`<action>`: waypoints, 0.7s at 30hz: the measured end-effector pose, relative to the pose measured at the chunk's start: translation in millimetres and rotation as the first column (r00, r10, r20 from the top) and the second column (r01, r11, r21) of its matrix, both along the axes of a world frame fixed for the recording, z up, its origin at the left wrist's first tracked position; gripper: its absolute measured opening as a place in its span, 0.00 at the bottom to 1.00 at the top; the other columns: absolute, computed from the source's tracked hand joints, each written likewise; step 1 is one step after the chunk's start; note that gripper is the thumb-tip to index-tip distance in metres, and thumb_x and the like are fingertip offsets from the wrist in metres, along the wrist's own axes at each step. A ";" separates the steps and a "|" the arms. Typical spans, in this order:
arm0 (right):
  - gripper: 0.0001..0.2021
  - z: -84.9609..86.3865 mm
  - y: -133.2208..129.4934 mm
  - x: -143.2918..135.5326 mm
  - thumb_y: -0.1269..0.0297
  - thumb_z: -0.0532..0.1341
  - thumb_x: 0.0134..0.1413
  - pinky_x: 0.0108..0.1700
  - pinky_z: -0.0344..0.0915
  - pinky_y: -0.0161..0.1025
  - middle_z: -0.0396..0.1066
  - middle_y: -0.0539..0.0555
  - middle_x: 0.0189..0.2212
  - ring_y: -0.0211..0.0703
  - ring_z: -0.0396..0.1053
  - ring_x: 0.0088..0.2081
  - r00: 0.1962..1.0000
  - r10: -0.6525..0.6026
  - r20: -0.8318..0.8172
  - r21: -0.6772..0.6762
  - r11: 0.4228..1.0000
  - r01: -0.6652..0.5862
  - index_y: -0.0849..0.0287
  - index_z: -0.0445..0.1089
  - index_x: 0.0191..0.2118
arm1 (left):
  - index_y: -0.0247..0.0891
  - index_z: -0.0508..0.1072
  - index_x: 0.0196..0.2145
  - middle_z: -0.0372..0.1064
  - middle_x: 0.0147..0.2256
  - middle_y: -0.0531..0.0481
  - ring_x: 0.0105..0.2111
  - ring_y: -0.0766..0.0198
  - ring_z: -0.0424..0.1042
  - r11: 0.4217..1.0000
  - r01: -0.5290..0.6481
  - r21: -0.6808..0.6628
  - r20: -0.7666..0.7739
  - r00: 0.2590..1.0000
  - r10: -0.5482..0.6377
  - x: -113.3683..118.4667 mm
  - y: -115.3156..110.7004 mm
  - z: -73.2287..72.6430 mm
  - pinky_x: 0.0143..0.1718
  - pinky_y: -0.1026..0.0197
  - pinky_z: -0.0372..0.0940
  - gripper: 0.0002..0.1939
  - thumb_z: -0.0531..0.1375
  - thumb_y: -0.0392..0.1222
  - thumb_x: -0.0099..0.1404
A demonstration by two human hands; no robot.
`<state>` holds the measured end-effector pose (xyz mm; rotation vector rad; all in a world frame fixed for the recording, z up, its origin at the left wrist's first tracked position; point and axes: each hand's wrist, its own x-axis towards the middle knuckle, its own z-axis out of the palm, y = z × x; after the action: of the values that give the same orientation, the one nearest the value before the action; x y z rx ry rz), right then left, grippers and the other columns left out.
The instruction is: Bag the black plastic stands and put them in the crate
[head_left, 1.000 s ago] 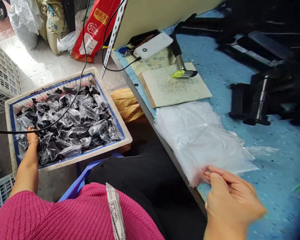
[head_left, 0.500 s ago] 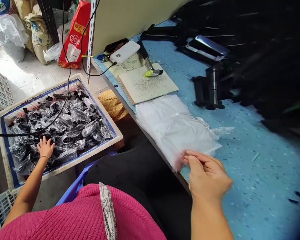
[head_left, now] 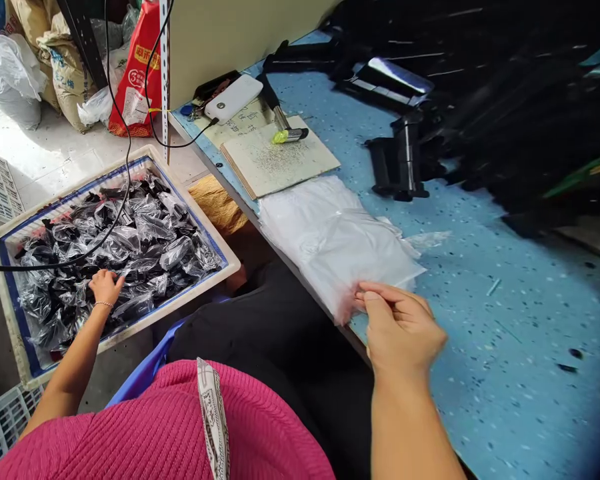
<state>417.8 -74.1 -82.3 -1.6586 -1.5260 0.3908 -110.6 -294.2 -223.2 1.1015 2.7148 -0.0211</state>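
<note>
My right hand [head_left: 403, 327] pinches the near corner of a stack of clear plastic bags [head_left: 340, 233] at the table's edge. The bags lie flat, partly fanned out, beside a thin board [head_left: 285, 163]. My left hand [head_left: 106, 288] hovers over or rests on the bagged black parts [head_left: 145, 230] in a white, blue-lined crate [head_left: 220, 272]. Its fingers are slightly bent and the thumb stands apart, with nothing visible in the hand.
A hammer [head_left: 283, 127] lies on the board, near a white power bank [head_left: 233, 99] with a cable. Loose black parts [head_left: 400, 160] and a large dark heap [head_left: 480, 87] cover the blue table's [head_left: 480, 320] far side. A black cable [head_left: 87, 257] hangs across the crate. Sacks [head_left: 70, 80] stand on the floor.
My left hand has moved slightly right over the crate, its spread fingers drawing closer together. My right hand keeps its pinch on the bags' corner. The view has shifted a little.
</note>
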 end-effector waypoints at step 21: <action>0.10 14.8 -5.2 -2.8 0.58 0.60 0.63 0.49 0.76 0.54 0.77 0.58 0.42 0.51 0.75 0.45 0.961 0.184 -0.209 0.005 0.982 -0.187 0.56 0.78 0.39 | 0.35 0.50 0.73 0.39 0.74 0.30 0.74 0.37 0.37 0.993 0.095 0.067 0.062 0.993 -0.099 26.4 163.1 24.8 0.69 0.32 0.37 0.36 0.49 0.54 0.73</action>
<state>414.9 -79.3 -67.5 -1.4393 -1.5263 0.6570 -84.2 -131.1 -198.4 1.2298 2.6190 0.0861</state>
